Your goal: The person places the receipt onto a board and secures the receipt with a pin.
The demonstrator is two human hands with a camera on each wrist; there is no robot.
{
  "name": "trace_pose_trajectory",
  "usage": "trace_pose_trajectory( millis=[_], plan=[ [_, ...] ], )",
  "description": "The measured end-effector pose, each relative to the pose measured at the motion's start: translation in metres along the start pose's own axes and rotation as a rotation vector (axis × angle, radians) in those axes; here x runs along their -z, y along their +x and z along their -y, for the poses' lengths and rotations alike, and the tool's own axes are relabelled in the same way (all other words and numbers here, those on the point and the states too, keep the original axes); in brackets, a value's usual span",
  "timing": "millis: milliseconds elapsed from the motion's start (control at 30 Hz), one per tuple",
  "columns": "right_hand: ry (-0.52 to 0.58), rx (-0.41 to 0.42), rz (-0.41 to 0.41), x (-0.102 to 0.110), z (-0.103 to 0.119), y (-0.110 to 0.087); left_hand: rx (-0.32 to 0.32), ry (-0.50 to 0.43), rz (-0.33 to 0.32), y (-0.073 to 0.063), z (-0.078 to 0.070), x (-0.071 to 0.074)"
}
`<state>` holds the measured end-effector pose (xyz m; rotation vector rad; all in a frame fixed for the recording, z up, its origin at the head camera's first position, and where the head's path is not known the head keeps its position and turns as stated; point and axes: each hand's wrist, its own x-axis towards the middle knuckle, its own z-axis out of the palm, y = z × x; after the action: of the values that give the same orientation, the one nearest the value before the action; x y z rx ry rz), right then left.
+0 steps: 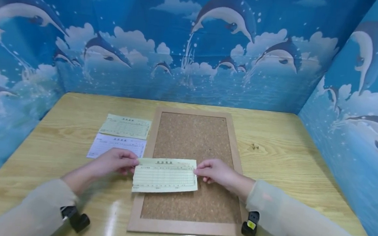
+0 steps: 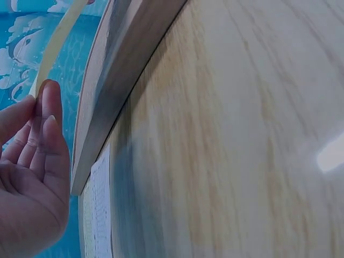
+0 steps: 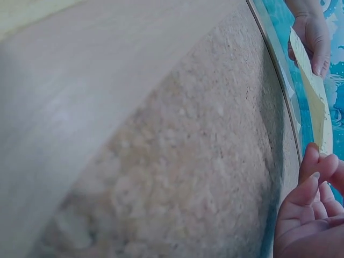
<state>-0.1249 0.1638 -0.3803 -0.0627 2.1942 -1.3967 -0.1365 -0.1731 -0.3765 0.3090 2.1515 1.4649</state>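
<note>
A pale yellow printed form (image 1: pixel 166 176) is stretched between both hands above the cork board (image 1: pixel 194 137). My left hand (image 1: pixel 119 160) pinches its left edge between thumb and fingers. At the opposite edge, my right hand (image 1: pixel 216 173) pinches the paper the same way. In the right wrist view the form (image 3: pixel 313 94) is seen nearly edge-on, raised over the cork, with the left hand (image 3: pixel 312 40) at its far end. The left wrist view shows the left hand (image 2: pixel 37 156) beside the board's wooden frame (image 2: pixel 115 75).
Left of the board lie a pale green form (image 1: pixel 126 126) and a white-lilac form (image 1: pixel 107 145), one above the other. Several small brass-coloured pins (image 1: pixel 255 147) sit on the table (image 1: pixel 281 169) to the right. A dolphin-print curtain (image 1: pixel 167 57) encloses the back and sides.
</note>
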Motion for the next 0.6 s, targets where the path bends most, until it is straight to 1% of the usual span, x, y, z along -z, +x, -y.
trace_pose_trajectory(
  millis=[167, 467, 600],
  plan=[
    [-0.008, -0.012, -0.011, 0.004, -0.004, -0.003, -0.017, 0.0, 0.014, 0.005, -0.002, -0.003],
    [0.029, -0.03, -0.017, 0.012, -0.01, -0.006, -0.006, 0.013, 0.027, 0.012, -0.006, -0.009],
    [0.041, -0.023, -0.022, 0.014, -0.011, -0.008, -0.001, 0.017, 0.024, 0.014, -0.01, -0.012]
  ],
)
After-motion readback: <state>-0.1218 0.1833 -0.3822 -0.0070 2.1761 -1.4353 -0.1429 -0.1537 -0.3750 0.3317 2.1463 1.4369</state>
